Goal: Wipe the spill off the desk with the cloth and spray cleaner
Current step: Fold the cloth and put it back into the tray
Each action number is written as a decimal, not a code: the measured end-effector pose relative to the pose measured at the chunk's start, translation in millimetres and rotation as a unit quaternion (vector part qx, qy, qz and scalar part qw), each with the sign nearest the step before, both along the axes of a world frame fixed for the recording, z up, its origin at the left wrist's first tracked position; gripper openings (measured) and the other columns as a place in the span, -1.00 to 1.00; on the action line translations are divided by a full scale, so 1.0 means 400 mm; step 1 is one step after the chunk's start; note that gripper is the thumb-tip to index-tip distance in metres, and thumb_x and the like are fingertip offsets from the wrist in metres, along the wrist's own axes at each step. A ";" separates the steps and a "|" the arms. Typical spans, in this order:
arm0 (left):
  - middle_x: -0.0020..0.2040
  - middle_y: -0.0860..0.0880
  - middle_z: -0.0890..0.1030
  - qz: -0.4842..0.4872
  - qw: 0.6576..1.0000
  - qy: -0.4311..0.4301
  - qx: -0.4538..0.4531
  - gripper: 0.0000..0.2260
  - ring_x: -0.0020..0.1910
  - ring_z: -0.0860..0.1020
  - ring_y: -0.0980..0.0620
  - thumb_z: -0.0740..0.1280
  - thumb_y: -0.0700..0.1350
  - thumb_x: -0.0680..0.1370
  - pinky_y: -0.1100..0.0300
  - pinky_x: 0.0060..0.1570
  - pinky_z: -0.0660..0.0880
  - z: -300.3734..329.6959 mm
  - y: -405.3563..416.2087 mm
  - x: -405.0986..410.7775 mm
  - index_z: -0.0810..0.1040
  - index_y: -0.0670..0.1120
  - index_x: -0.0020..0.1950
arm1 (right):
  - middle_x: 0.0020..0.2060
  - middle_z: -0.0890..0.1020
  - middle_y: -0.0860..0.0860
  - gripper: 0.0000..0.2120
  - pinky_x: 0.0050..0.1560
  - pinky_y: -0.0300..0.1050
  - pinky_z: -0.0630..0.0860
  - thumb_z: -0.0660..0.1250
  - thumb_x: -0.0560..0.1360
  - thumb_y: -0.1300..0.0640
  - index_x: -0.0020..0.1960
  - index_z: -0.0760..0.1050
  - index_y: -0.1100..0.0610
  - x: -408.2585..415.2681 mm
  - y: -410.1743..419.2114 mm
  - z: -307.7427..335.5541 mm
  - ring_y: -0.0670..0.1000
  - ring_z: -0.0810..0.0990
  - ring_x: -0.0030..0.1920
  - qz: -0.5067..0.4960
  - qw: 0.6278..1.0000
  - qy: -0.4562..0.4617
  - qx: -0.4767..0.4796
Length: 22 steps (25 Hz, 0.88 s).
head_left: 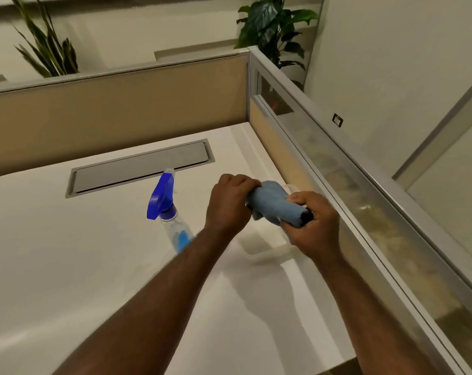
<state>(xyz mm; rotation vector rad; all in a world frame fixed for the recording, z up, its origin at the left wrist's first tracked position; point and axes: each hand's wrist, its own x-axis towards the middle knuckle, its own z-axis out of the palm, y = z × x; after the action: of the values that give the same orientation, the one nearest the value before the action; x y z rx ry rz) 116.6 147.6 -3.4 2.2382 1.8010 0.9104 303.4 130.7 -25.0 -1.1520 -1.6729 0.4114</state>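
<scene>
A light blue cloth [276, 204] is bunched into a roll and held above the white desk [67, 266] near its right side. My left hand [230, 204] grips one end of it and my right hand [313, 223] grips the other end. A clear spray bottle [165, 209] with a blue trigger head stands upright on the desk, just left of my left forearm, which hides its base. No spill is plainly visible on the desk; a faint clear rectangular shape [267, 246] lies under my hands.
A grey cable hatch [140, 167] is set into the desk at the back. Tan partition panels [115, 109] close the back, and a framed glass partition [364, 212] runs along the right. Potted plants [272, 25] stand behind the partitions.
</scene>
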 end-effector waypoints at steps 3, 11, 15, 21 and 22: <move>0.14 -0.02 0.60 0.016 0.997 0.043 -0.056 -0.63 0.03 0.50 -0.12 0.35 -0.25 0.43 0.07 -0.07 0.48 -0.026 0.049 0.006 0.56 -0.01 0.21 | 0.03 0.67 0.10 -0.60 0.08 -0.03 0.57 0.44 0.27 0.27 0.11 0.58 0.27 -0.038 -0.003 -0.071 0.15 0.61 0.06 -0.027 0.991 -0.112 0.072; 0.54 -0.13 0.21 -0.031 0.972 -0.043 -0.229 -0.51 0.51 0.19 -0.07 0.13 -0.33 0.57 0.15 0.43 0.09 -0.120 0.044 -0.040 0.28 -0.06 0.49 | 0.25 0.59 0.18 -0.41 0.25 0.06 0.52 0.51 0.38 0.15 0.36 0.44 0.21 -0.085 0.024 -0.166 0.19 0.57 0.25 0.079 0.948 -0.297 -0.077; 0.56 -0.10 0.19 -0.053 0.973 0.013 -0.223 -0.62 0.49 0.22 -0.09 0.14 -0.10 0.63 0.05 0.40 0.20 -0.139 0.032 -0.045 0.35 -0.03 0.45 | 0.20 0.58 -0.05 -0.33 -0.06 -0.09 0.54 0.28 0.37 -0.38 0.38 0.31 -0.10 -0.080 0.060 -0.134 0.01 0.58 0.08 0.210 0.883 -0.341 -0.243; 0.59 0.08 0.05 -0.018 0.950 0.250 -0.185 -0.55 0.56 -0.10 -0.11 -0.02 0.16 0.63 -0.19 0.44 -0.21 -0.183 -0.017 -0.056 0.14 0.14 0.52 | 0.30 0.53 -0.09 -0.28 0.08 0.03 0.55 0.02 0.38 -0.52 0.37 0.35 -0.13 -0.099 0.040 -0.128 0.02 0.53 0.21 0.221 0.845 -0.400 -0.278; 0.59 0.09 0.02 -0.013 0.942 0.277 -0.188 -0.54 0.56 -0.14 -0.12 -0.03 0.17 0.63 -0.21 0.43 -0.27 -0.188 -0.021 -0.059 0.09 0.15 0.53 | 0.41 0.44 -0.09 -0.25 0.17 0.07 0.51 0.00 0.38 -0.52 0.44 0.27 -0.13 -0.106 0.040 -0.126 0.06 0.45 0.33 0.222 0.826 -0.427 -0.293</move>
<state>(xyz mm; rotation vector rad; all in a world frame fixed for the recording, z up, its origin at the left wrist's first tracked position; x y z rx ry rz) 92.9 139.1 -78.8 2.3854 1.9228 -0.1055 261.1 146.7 -75.4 -1.5079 -2.7571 0.8256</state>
